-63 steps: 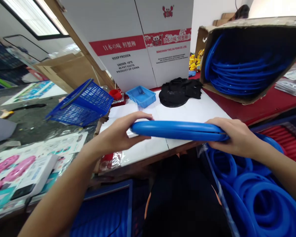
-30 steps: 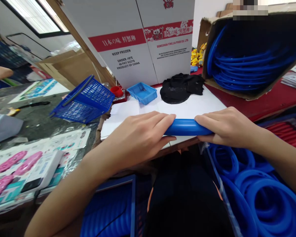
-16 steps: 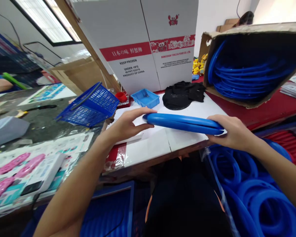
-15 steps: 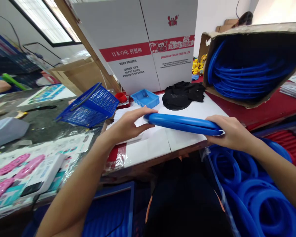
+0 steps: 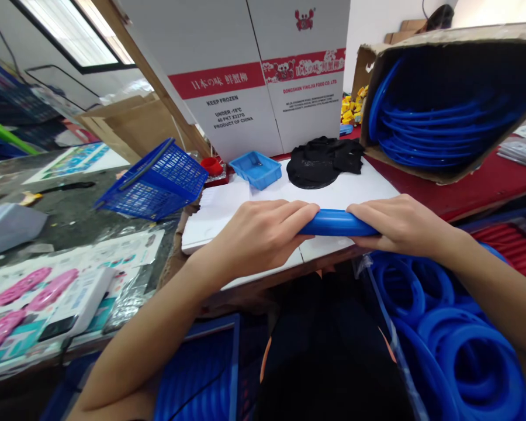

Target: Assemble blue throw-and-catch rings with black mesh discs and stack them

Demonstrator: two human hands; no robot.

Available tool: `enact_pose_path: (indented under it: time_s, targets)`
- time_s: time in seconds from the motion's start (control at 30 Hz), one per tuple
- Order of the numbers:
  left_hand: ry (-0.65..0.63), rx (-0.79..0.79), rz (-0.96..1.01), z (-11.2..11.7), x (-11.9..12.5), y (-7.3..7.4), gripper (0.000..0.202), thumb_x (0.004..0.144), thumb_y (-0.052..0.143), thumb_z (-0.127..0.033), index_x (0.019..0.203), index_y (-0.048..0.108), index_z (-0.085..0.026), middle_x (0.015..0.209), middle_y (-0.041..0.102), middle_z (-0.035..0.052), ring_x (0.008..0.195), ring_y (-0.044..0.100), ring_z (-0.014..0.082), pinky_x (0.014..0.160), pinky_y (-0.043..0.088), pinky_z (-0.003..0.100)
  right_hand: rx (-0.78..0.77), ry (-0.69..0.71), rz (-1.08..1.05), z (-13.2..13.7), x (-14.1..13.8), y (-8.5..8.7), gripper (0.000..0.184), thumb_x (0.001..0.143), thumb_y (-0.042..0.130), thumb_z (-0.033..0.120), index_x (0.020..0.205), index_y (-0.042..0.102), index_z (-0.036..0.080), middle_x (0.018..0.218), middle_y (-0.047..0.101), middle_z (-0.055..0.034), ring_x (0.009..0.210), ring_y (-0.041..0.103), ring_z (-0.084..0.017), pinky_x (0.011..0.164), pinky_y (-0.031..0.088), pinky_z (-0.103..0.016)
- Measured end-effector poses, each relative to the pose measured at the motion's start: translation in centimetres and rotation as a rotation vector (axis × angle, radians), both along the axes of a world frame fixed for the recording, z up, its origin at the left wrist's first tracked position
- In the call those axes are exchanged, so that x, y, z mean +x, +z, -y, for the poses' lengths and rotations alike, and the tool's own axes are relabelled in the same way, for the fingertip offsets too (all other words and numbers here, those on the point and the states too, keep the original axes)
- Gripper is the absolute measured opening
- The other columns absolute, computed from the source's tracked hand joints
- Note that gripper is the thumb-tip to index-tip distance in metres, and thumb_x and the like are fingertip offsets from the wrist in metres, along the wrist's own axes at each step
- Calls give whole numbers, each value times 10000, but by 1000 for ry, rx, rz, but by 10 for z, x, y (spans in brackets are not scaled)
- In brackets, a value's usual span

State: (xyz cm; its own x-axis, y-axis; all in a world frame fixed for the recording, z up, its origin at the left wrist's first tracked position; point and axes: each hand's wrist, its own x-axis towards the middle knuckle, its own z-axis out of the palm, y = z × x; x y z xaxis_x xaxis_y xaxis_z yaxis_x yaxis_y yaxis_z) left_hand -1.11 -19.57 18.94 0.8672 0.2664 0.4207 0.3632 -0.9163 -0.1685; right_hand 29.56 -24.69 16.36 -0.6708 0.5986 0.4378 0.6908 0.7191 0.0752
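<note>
A smooth blue plastic ring (image 5: 337, 223), seen edge-on, is held level above the white tabletop (image 5: 359, 190). My left hand (image 5: 272, 231) is closed over its left part, fingers on top. On the right end, my right hand (image 5: 397, 225) grips it with the thumb side toward the middle. Only the stretch of ring between the hands shows; the rest is covered by fingers. Beyond it lie a bunched black cloth (image 5: 324, 164) and a small light-blue tray (image 5: 256, 169).
A tilted blue basket (image 5: 158, 181) and a paper stack (image 5: 214, 216) are at left. To the right, a cardboard box (image 5: 421, 175) holds blue discs. Below right, a crate holds several blue rings (image 5: 477, 374). A white carton panel (image 5: 228, 131) stands behind.
My left hand has moved right and wrapped over the ring, closer to my right hand. The gap along the ring's edge at the right end no longer shows.
</note>
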Motion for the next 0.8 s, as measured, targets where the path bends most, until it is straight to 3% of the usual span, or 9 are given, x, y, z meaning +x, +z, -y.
enact_pose_path:
  time_s: [0.1,0.2,0.37,0.5,0.63,0.8]
  targets:
    - [-6,-32,49,-4,0,-4,312,1066,625,-323,1341,672,-184,1231,806,127,1061,799,263,889,628,350,-12,-15,38,-1,-7,5,183,1056,585,306,1177,655,188,950,788,-76,780,705,-224,656,426,-308]
    - [3,-107,128,-14,-6,-11,343,1049,653,-339,1362,684,-203,1258,806,119,1131,790,270,963,633,372,-7,-9,-31,-8,-10,2,204,1043,611,318,1200,666,201,985,790,-74,831,718,-230,699,457,-306]
    - [17,-389,368,-51,-42,-43,485,987,755,-465,1398,682,-217,1334,783,129,1273,741,311,1126,598,495,-4,-20,-310,-18,12,-20,470,990,719,392,1415,595,234,1236,779,-118,1083,751,-292,910,569,-384]
    - [23,-530,481,-73,-66,-59,594,972,779,-486,1457,628,-177,1429,724,202,1348,699,342,1174,560,566,-58,-46,-403,-16,35,-35,372,981,736,364,1320,644,242,1147,796,-90,971,772,-266,850,595,-371]
    - [26,-393,327,-60,-54,-44,520,1016,734,-410,1484,614,-218,1424,733,154,1368,685,300,1232,512,537,-75,-53,-396,-13,32,-37,328,1008,708,330,1322,659,251,1153,800,-88,990,781,-267,861,613,-376]
    - [-74,-169,155,-28,-21,-21,571,1015,742,-424,1530,583,-237,1355,760,150,1267,733,295,1112,593,464,19,19,-376,-16,17,-35,373,1039,689,324,1394,638,223,1218,787,-132,1102,770,-290,951,621,-423]
